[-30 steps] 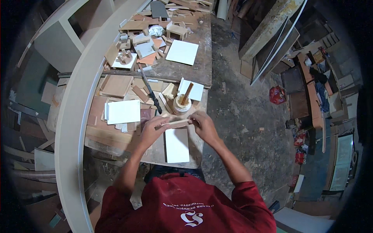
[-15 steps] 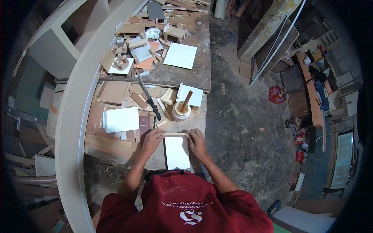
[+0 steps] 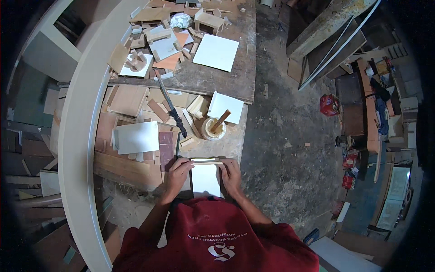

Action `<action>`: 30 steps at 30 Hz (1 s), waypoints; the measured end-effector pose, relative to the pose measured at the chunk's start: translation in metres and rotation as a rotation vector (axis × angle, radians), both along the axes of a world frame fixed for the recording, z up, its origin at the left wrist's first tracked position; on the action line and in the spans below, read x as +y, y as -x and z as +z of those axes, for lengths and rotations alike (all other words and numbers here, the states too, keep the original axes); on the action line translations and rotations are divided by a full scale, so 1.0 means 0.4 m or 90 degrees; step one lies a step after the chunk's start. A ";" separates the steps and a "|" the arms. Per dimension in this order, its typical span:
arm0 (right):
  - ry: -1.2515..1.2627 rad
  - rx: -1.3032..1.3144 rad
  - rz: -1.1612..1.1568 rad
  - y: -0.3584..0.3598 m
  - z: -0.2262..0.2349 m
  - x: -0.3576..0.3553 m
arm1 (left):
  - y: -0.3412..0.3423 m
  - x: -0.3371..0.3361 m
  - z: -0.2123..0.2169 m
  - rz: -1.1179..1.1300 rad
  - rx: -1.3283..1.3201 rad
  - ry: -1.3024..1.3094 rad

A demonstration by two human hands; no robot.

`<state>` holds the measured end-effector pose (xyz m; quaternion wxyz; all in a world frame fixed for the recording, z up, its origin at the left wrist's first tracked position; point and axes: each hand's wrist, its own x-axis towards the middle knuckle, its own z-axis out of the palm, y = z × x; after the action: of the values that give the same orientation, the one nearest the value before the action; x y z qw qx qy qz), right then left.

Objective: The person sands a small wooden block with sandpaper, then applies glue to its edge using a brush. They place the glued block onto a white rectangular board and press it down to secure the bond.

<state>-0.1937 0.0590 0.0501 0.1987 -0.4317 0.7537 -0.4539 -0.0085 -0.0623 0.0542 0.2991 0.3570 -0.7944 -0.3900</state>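
Note:
A narrow light wooden strip [image 3: 206, 162] lies crosswise over the far end of a white rectangular board [image 3: 206, 182] in front of me. My left hand [image 3: 179, 176] pinches the strip's left end, and my right hand [image 3: 231, 176] grips its right end. A thin band of the board shows beyond the strip; its near end is hidden by my shirt. Just past my hands stands a round tub of pale paste [image 3: 210, 134], with a brown wooden stick [image 3: 222, 118] leaning in it. I cannot tell whether the strip presses on the board or hovers slightly.
Left of my hands lie another white panel [image 3: 138, 137] and a dark red piece [image 3: 166, 147]. A long tool with a black-wrapped handle [image 3: 176, 119] rests among wood offcuts. A large cream panel [image 3: 79, 136] borders the left. The bench's right edge drops to a concrete floor [image 3: 285, 154].
Both hands have brought the strip slightly toward me, so it now overlaps the white board with a band of board visible behind it. The whole view has shifted a little.

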 end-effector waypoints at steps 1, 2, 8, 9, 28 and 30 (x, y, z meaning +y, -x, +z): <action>0.011 0.000 -0.004 0.002 -0.002 -0.004 | 0.003 -0.002 0.001 0.005 -0.008 0.012; 0.021 0.000 -0.008 0.001 -0.004 -0.005 | 0.005 -0.004 0.002 0.010 -0.017 0.024; 0.018 -0.024 -0.001 0.000 -0.004 -0.006 | -0.001 -0.017 -0.011 -0.009 0.013 0.006; 0.030 -0.023 0.005 0.001 -0.001 -0.006 | -0.003 -0.018 -0.014 -0.018 0.012 0.009; -0.074 -0.284 0.095 0.085 0.109 -0.039 | 0.005 -0.091 0.190 -0.056 -0.065 -0.289; -0.072 -0.364 0.093 0.089 0.101 -0.043 | 0.003 -0.093 0.185 -0.033 -0.061 -0.345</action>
<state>-0.2292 0.0420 0.0904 0.4587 -0.3276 0.6586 -0.4986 -0.0098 -0.0997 0.1282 0.1444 0.4219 -0.6832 -0.5783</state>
